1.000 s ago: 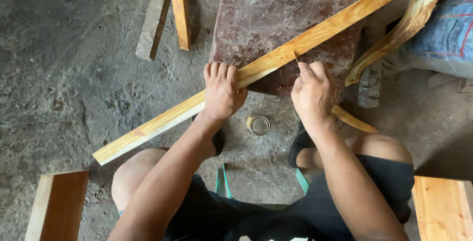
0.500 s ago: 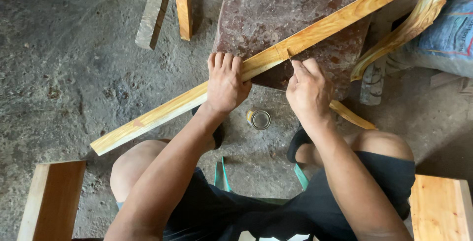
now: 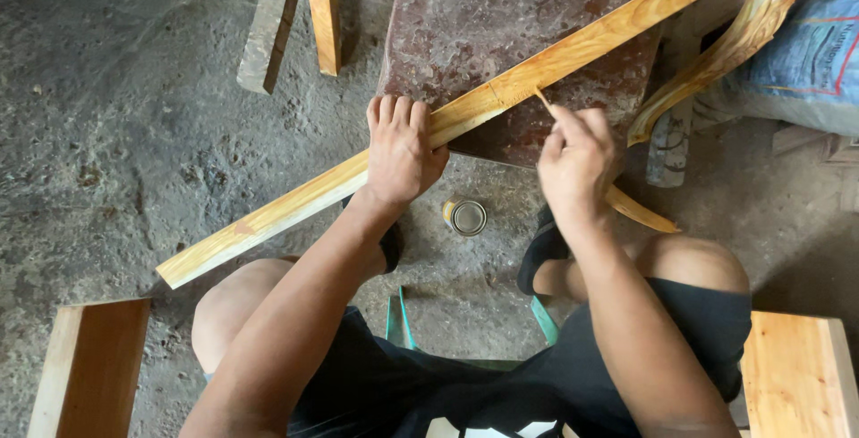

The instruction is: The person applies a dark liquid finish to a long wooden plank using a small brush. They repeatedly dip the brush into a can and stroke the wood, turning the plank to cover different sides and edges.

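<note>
Since the earlier frame our right hand has lifted a little from the long pale yellow wooden strip, its slim wooden stick now angled with only the tip at the strip's near edge; the left hand has stayed where it was. Item one: the strip, lying aslant, upper end on the mottled reddish-brown stone slab serving as table, lower end jutting out over the grey concrete floor. Item two: left hand, grip pressed flat and clasped over the strip, we judge to keep it from sliding. Item three: right hand, grip pinched on the stick, fingertips closed, held like a pen, we judge for fine work along the edge. Item four: small round metal tin, open, on the floor between our knees, within easy reach. Item five: rough curved yellow offcut leaning at upper right, beside a blue sack. Item six: orange-brown wooden boards flanking us on either side.
</note>
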